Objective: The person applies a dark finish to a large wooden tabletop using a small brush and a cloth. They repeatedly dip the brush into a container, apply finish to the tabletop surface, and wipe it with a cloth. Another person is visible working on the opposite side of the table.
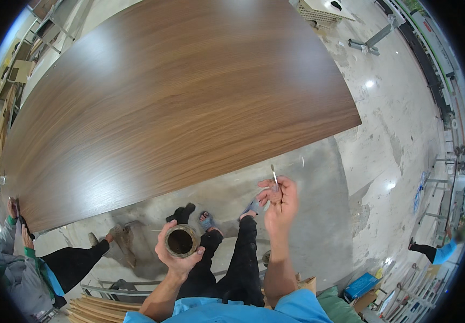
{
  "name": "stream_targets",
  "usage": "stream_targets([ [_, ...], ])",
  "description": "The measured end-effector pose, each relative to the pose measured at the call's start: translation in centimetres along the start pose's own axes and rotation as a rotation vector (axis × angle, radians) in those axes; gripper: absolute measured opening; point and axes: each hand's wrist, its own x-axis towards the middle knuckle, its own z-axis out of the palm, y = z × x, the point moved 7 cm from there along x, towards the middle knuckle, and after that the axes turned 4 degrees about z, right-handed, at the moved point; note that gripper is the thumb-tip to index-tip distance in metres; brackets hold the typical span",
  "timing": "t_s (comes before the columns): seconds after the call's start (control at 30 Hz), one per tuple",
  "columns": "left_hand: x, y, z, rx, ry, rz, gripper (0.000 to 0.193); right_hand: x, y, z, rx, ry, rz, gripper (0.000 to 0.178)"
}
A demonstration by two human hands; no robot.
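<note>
My left hand [174,264] is wrapped around a round jar [196,236] held upright, its open top showing dark contents. Between the fingers of my right hand [282,207] is a small slim brush [274,173], its tip pointing up and away from me. Just beyond both hands lies a large brown wood-grain board [189,107] with a glossy surface. The brush is apart from the board's near edge, and the jar is lower and to the left of the brush.
At the far left, another person [19,269] stands with hands at the board's corner. Wooden strips [95,309] lie at lower left, and a blue box [362,286] sits at lower right. Farther right is another person [442,252]. A grey metal stand [378,39] is at upper right.
</note>
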Motion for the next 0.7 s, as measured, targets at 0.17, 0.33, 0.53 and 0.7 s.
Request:
stream_targets([
  [0.17, -1.7, -0.3, 2.4, -0.061, -0.054, -0.116, 0.089, 1.3, 1.2, 0.0, -0.176, 0.012, -0.108, 0.016],
  [0.33, -2.1, -0.1, 3.7, -0.078, -0.070, -0.140, 0.088, 2.5, 1.7, -1.6, -0.132, 0.070, -0.066, 0.015],
  [0.53, -2.0, 0.0, 4.4, -0.025, -0.085, -0.116, 0.087, 1.5, 1.9, 0.4, -0.261, -0.032, -0.130, 0.011],
  [0.7, -2.3, 0.0, 4.5, -0.042, -0.087, -0.162, 0.088, 1.5, 1.5, 0.1, -0.266, 0.064, -0.147, 0.008],
])
